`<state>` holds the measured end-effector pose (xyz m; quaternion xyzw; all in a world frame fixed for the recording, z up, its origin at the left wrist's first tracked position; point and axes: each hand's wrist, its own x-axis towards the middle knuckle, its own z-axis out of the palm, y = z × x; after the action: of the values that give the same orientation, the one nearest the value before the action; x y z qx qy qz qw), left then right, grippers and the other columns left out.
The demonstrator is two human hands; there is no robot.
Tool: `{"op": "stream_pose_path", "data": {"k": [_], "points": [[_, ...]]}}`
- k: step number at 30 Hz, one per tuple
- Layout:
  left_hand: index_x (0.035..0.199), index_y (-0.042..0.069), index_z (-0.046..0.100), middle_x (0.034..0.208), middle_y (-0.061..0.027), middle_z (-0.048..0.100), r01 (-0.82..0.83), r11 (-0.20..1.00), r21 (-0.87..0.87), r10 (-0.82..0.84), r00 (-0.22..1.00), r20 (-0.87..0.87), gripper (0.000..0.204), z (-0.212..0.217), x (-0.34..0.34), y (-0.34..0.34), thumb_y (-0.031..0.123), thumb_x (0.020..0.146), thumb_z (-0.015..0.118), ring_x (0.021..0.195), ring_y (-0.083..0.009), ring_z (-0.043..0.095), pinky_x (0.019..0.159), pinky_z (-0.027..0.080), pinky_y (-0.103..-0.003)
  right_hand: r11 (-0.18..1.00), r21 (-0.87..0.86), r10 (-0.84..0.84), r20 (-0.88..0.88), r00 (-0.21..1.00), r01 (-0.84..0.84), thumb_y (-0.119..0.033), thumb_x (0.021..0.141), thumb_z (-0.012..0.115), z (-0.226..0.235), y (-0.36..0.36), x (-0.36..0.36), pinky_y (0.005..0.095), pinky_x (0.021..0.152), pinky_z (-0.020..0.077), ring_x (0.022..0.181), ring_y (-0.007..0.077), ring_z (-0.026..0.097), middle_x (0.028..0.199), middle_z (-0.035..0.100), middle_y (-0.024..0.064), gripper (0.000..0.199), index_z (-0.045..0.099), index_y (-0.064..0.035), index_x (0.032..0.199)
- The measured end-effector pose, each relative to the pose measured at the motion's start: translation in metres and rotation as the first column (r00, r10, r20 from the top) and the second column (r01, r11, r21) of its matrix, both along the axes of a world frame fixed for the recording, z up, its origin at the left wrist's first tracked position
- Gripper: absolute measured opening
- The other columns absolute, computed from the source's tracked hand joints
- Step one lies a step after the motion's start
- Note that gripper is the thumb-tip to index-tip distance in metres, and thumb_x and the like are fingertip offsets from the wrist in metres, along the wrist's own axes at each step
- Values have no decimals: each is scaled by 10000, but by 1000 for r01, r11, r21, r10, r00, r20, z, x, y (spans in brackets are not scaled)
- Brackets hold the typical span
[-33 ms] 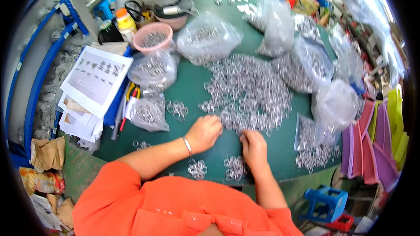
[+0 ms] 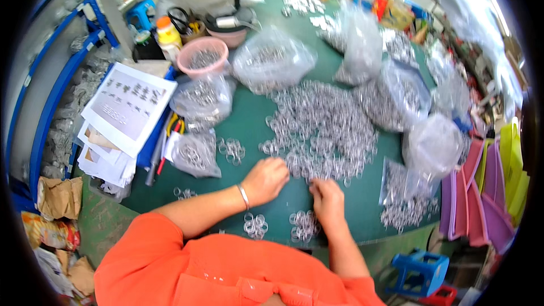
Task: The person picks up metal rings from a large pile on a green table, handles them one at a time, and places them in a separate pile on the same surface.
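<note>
The big pile of metal rings (image 2: 326,130) lies mid-table, and its loose, spread-out edge is probably the weak spot: a careless sweep there could scatter rings or drag a tangle of them along. The left hand (image 2: 265,181) sits at the pile's seven to eight o'clock, fingers curled in and tips hidden, so I cannot tell whether it holds anything. The right hand (image 2: 328,199) is at six o'clock, thumb and forefinger close together by the lowest rings; whether a ring is pinched between them is too blurred to tell. One small cluster (image 2: 256,226) lies at the left hand's six o'clock and another group (image 2: 305,226) at the right hand's seven to eight, both near the table's (image 2: 252,127) near edge, so a forearm drawn back low could knock them together or send rings to the floor. The bracelet (image 2: 243,196) on the left wrist might snag a ring too. At the pile's two o'clock, an open plastic bag (image 2: 409,86) of metal pieces lies right beside it; if the bag slumped, its contents could mix with the loose rings.
</note>
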<state>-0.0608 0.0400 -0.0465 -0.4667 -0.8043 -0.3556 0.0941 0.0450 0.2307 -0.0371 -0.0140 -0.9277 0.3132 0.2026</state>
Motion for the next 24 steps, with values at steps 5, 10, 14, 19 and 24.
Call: {"op": "stream_pose_path", "data": {"k": [5, 10, 14, 19, 24], "points": [[987, 23, 628, 864, -134, 608, -123, 978, 171, 95, 982, 161, 151, 5, -1, 2, 40, 837, 647, 809, -321, 628, 721, 528, -381, 963, -268, 47, 87, 995, -22, 4, 789, 692, 17, -5, -2, 309, 658, 505, 710, 223, 639, 796, 655, 122, 110, 703, -3, 898], [948, 26, 617, 855, -123, 604, -59, 986, 159, 27, 981, 194, 143, -3, -3, -7, 57, 824, 681, 780, -311, 626, 677, 519, -381, 934, -358, 69, 156, 985, -9, -7, 802, 701, 15, -12, -6, 287, 638, 504, 685, 181, 637, 795, 657, 108, 92, 705, -7, 893], [966, 24, 606, 831, -142, 628, -123, 967, 222, 43, 942, 333, 201, 8, 5, -4, 77, 804, 713, 760, -296, 646, 670, 523, -360, 696, -700, 53, 272, 961, 160, -17, 825, 696, 6, -12, -1, 264, 659, 526, 729, 120, 642, 830, 696, 72, 125, 695, 16, 946], [931, 6, 703, 885, -61, 700, -201, 958, 207, -4, 708, 706, 117, 22, 20, -12, 51, 824, 716, 798, -122, 657, 720, 525, -260, 584, -807, 101, 176, 979, 84, 22, 844, 668, 21, -18, 0, 247, 691, 533, 750, 126, 653, 855, 699, 88, 135, 658, 55, 974], [987, -35, 663, 909, -77, 696, -199, 939, 281, -196, 361, 912, 135, 24, 31, -7, 4, 859, 681, 817, -118, 664, 725, 539, -234, 458, -887, 122, 129, 984, 60, 58, 859, 644, 24, -18, 13, 238, 721, 531, 804, 114, 653, 890, 685, 62, 125, 661, 44, 981]]}}
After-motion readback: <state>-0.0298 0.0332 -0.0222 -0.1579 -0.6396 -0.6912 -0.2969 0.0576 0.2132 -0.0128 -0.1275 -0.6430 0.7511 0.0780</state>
